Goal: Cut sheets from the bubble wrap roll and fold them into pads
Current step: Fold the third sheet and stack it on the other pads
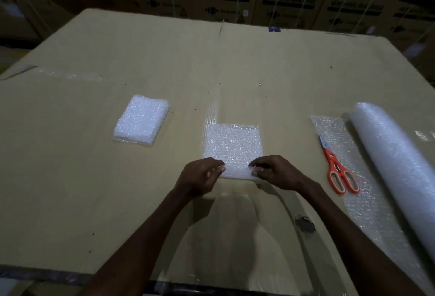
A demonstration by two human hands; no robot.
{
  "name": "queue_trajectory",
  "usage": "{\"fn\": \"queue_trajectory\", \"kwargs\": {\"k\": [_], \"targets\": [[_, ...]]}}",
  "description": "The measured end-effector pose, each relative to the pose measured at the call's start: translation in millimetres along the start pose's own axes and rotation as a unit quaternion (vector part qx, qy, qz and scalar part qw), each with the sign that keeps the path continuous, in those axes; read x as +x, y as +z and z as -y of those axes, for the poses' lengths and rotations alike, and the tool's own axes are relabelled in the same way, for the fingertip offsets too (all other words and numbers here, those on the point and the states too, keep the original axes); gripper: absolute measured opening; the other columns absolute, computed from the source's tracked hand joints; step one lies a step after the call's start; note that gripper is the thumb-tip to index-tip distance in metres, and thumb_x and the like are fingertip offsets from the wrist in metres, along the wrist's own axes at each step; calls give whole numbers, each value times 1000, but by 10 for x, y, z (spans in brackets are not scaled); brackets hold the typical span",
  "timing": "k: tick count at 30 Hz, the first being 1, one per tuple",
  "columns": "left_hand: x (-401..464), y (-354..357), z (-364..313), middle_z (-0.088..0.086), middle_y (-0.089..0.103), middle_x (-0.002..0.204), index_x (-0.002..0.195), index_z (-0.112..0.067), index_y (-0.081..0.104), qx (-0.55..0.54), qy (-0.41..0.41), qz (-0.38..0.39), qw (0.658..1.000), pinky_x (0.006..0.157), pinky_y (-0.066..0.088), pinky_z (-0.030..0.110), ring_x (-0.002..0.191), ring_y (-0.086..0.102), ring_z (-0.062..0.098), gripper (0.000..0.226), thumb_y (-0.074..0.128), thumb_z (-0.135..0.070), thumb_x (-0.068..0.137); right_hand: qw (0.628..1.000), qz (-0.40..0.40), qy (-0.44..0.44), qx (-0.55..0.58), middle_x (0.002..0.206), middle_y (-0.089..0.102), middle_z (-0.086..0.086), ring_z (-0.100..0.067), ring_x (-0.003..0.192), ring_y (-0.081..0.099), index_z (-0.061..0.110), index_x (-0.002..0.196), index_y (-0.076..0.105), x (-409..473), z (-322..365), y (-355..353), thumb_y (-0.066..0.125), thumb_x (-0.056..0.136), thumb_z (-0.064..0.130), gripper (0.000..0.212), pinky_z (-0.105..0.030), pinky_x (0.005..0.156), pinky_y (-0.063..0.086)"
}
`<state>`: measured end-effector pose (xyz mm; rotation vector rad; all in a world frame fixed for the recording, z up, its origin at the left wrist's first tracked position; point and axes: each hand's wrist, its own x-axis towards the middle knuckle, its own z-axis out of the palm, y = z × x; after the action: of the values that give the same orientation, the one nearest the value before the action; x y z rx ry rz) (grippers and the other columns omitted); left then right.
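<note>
Both hands' grip [235, 172] on sheet [233, 145] near edge, L+R corners

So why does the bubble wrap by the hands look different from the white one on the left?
The thick white folded bubble wrap pad on the left is many layers deep; the thin see-through bubble wrap sheet in the middle lies mostly flat. The pad lies alone, untouched; the left hand and right hand pinch the sheet's near edge. Both are bubble wrap on the brown cardboard tabletop.

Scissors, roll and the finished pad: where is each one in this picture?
Scissors [335, 166]: head view, on the orange pivot between blades and handles.
Roll [390, 154]: head view, on the middle of its rounded side.
Pad [142, 119]: head view, on the centre of its top face.
</note>
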<state>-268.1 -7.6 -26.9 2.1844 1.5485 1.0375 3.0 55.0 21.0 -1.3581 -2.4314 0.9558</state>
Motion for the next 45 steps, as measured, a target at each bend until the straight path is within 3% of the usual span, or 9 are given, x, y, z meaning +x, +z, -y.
{"fn": "queue_trajectory", "kwargs": {"k": [10,17,20,25,29,33,36,39,45], "targets": [[604,-202,228,-6,64,120,132,-19,58,-23,-102,-72,992,85,48,25,104,61,10,52,72,-41,86,988,-117,42,96,91,77,-2,-7,80,65,10,95,77,676,-32,-259,78,85,11,10,-33,80,54],[864,52,565,9,33,158,152,-10,32,78,-114,12,990,121,15,41,146,27,25,67,51,-45,99,989,-122,82,18,100,76,-3,-21,93,70,12,103,77,1242,-182,-374,76,85,15,18,-38,83,54],[936,161,672,11,28,161,153,-7,29,130,-55,62,988,120,12,49,150,20,28,72,34,-54,99,988,-110,104,-9,107,76,-5,-22,97,69,13,107,76,1347,-212,-385,73,86,14,21,-37,86,54],[1011,298,844,14,46,150,142,-4,50,195,33,118,973,105,39,59,137,45,33,65,37,-48,96,985,-106,127,-40,111,75,-6,-27,102,69,16,110,74,1362,-222,-293,64,86,11,27,-33,84,51],[945,387,896,15,51,146,137,-4,57,223,43,90,970,102,43,57,132,52,30,58,37,-43,99,967,-198,129,-99,126,66,-14,-35,113,62,8,130,62,1259,-141,-205,70,86,11,45,-40,91,48],[902,418,898,13,52,146,137,-6,58,259,59,40,963,103,41,56,132,53,26,55,39,-43,101,939,-301,113,-121,116,67,-21,-41,104,63,1,124,64,1133,198,118,70,85,9,40,-47,82,54],[920,412,913,13,58,139,130,-7,63,280,82,-4,957,105,38,59,124,59,25,52,44,-45,100,947,-262,120,-141,107,70,-20,-40,95,67,-1,111,67,1051,361,495,65,90,26,35,-45,80,55],[968,335,909,13,66,128,119,-7,70,278,100,-5,955,108,32,60,114,65,26,57,47,-53,93,951,-155,130,-232,120,67,-23,-39,109,66,-3,115,65,1024,288,696,65,90,33,44,-51,93,51],[1020,135,781,9,64,95,82,-10,70,287,139,35,947,107,30,53,88,60,30,47,50,-52,89,963,25,52,-262,166,16,-12,-31,153,15,6,155,24,1015,150,320,42,106,21,55,-44,119,15]]}}
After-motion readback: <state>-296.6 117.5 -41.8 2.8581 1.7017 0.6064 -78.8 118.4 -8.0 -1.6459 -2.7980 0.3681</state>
